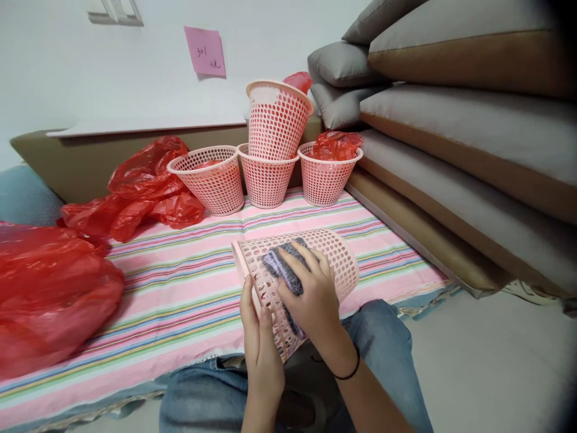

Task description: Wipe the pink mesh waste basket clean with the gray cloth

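Note:
A pink perforated plastic basket (340, 261) lies on its side at the front edge of the striped cloth, above my lap, its rim toward the left. My left hand (261, 343) grips the basket at its rim, fingers up along the edge and partly inside it. My right hand (311, 288) presses a folded dark grey and purple cloth (274, 264) against the basket's outer wall. Part of the cloth hangs below my right hand, and the palm hides the rest.
Behind stand several pink baskets: one at left (210, 186), a tilted one (277, 120) stacked in the middle, and one at right (327, 177) holding a red bag. Red plastic bags (54, 294) cover the left side. Grey and brown cushions (451, 114) pile up on the right.

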The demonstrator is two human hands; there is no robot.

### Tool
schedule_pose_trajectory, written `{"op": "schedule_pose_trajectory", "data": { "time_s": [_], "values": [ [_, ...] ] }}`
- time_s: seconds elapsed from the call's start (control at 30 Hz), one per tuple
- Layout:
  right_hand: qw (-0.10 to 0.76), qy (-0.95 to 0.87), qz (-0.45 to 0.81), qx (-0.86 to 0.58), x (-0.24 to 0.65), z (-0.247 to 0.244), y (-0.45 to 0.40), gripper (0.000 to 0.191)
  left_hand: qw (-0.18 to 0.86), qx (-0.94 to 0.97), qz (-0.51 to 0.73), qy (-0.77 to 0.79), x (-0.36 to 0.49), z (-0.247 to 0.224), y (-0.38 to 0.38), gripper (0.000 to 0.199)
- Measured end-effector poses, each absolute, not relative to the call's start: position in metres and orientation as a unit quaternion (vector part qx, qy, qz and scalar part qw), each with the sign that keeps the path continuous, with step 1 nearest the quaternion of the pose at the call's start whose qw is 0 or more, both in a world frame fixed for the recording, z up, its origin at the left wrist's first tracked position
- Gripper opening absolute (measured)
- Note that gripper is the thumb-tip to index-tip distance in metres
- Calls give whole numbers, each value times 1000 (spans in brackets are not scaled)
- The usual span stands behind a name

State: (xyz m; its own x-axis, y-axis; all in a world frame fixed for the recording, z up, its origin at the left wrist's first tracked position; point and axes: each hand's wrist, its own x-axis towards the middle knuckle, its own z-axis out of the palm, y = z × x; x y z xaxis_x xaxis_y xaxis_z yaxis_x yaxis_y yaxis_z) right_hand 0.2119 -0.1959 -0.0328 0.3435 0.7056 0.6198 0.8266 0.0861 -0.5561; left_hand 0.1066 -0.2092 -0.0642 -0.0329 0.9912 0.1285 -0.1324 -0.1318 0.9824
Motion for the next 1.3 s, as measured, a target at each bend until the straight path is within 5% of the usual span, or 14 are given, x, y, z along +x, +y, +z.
{"op": "schedule_pose_trajectory", "data": {
  "time_s": [0.33, 0.53, 0.93, 1.3],
  "values": [
    [469, -479, -112, -733, 311, -74, -183, 43, 473, 502, 570, 446, 110, -61, -210, 55],
    [555, -452, -72, -695, 350, -94, -181, 45, 457, 513, 567, 454, 108, -63, -212, 56],
    [490, -527, -111, -686, 272, -60, -193, 42, 433, 524, 573, 459, 104, -69, -210, 72],
    [462, -635, -36, -618, 225, -31, -206, 51, 408, 540, 572, 463, 103, -69, -218, 62]
  ]
}}
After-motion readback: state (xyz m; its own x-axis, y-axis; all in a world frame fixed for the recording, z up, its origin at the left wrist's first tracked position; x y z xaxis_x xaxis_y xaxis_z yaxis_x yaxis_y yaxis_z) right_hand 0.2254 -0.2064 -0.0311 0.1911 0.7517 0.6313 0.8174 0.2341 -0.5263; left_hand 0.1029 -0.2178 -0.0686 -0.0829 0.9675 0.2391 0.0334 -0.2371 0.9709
